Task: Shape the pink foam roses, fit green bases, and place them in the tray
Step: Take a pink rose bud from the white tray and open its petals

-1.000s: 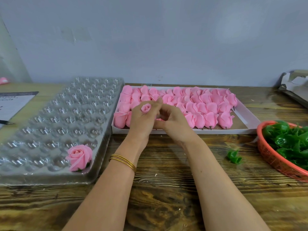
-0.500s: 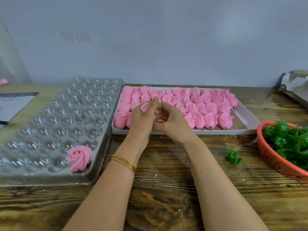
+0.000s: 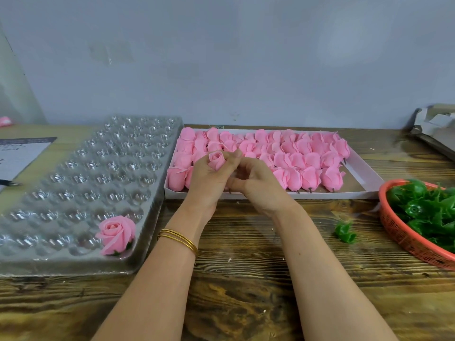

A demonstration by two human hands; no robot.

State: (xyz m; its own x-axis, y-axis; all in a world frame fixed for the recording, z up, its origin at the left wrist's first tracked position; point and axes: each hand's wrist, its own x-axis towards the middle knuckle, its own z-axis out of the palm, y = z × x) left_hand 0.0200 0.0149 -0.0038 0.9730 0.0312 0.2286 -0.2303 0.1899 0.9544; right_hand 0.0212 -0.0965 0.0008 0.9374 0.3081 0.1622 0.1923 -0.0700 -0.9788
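A pink foam rosebud (image 3: 216, 159) sits upright in my left hand (image 3: 209, 180), over the near left corner of the white box (image 3: 364, 173) of unshaped pink buds. My right hand (image 3: 256, 182) touches it from the right, fingertips pinching at its outer petals. One finished rose (image 3: 117, 233) with a green base lies in the near right corner of the clear plastic tray (image 3: 73, 183). A single green base (image 3: 344, 233) lies loose on the wooden table. More green bases fill the orange basket (image 3: 403, 239) at the right.
A paper sheet (image 3: 19, 156) and a pen (image 3: 9, 183) lie at the far left. Crumpled cardboard (image 3: 435, 129) sits at the back right. A grey wall stands right behind the tray and box.
The bud has risen a little in my left hand and shows more of its petals; my right fingers have shifted around it. Both hands stay in the same spot.
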